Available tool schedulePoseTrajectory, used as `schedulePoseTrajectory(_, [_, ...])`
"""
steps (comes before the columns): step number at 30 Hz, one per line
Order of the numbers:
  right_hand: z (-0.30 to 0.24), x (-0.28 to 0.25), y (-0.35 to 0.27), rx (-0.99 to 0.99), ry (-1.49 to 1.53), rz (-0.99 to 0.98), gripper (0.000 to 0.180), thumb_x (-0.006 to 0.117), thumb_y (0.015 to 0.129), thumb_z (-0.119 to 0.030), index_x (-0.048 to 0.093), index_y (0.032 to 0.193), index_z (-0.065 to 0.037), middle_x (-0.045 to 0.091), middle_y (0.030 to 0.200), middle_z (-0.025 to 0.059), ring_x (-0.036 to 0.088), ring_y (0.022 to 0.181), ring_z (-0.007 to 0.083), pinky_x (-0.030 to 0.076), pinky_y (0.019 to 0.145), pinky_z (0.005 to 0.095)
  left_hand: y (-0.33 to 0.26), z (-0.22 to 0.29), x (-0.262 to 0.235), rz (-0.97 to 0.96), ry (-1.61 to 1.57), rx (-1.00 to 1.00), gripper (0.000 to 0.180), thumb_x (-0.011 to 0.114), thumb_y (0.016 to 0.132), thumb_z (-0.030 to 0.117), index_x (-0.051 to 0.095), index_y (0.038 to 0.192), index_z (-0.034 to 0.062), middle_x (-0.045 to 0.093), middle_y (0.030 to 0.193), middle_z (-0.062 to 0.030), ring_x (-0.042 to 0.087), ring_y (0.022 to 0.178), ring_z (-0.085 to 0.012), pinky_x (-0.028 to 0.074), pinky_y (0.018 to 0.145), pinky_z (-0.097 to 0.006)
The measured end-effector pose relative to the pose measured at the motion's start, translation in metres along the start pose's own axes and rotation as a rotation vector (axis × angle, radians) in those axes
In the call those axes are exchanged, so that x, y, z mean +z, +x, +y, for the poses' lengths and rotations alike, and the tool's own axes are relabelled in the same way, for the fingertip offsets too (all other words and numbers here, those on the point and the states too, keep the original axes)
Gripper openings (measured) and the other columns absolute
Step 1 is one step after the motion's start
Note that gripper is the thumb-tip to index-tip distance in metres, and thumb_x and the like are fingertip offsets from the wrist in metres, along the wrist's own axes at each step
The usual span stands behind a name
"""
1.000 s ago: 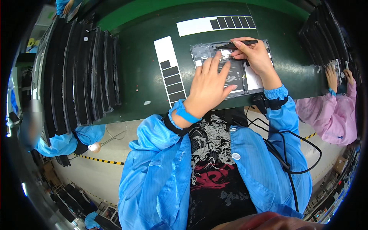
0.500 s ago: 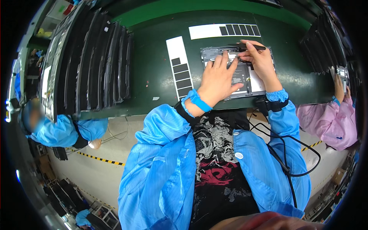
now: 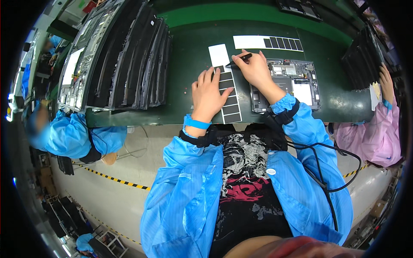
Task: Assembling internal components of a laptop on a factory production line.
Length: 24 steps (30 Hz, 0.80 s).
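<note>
My right hand [image 3: 257, 74] pinches a pair of black tweezers [image 3: 247, 56]. Their pointed tip is over the upper part of a white backing sheet [image 3: 218, 55], close to the topmost of its black rectangular stickers [image 3: 228, 93]. On the left edge of that sheet lies my left hand [image 3: 208, 93], open, with its fingertips by the top sticker and the thumb across the stickers lower down. An opened device chassis [image 3: 317, 86] with exposed circuit boards and a white panel lies flat to the right, partly under my right forearm.
A second sheet [image 3: 249, 42] with black stickers lies beyond the chassis. Upright chassis panels [image 3: 146, 64] stand in a row at the left; more dark panels [image 3: 361, 58] stand at the right. A co-worker's hand [image 3: 386, 84] is beside those. A cable [image 3: 357, 167] loops by my right sleeve.
Both hands have moved left from the chassis to the nearer sticker sheet. The tweezers, earlier held over the chassis, now point at the sheet. The whole view has shifted somewhat.
</note>
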State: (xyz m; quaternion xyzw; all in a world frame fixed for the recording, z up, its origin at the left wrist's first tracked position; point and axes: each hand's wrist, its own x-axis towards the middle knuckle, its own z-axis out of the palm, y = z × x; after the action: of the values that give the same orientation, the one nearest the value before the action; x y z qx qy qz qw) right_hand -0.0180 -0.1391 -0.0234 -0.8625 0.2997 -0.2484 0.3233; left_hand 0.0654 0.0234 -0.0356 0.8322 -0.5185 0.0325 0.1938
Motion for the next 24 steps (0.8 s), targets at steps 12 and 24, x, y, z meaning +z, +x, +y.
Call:
schedulePoseTrajectory(12, [0.004,0.009,-0.002,0.042,0.128,0.039,0.036,0.059,0.085,-0.037,0.072,0.089,-0.004,0.07,0.087,0.0141,0.06,0.107,0.0266,0.02,0.109,0.0466,0.0,-0.003,0.005,0.003,-0.026,-0.015,0.068,0.067,0.076,0.044,0.049,0.13,0.0055,0.045,0.135,-0.0139,0.038,0.126,-0.0303,0.034,0.093,-0.045])
schedulePoseTrajectory(24, [0.001,0.008,-0.004,0.019,0.219,0.036,0.026,0.064,0.082,-0.03,0.072,0.088,-0.005,0.07,0.077,0.011,0.067,0.082,0.0228,0.024,0.109,0.0434,0.003,-0.001,0.0,-0.042,0.009,-0.015,0.068,0.067,0.076,0.045,0.05,0.13,0.0076,0.044,0.135,-0.0141,0.038,0.125,-0.0309,0.037,0.092,-0.047])
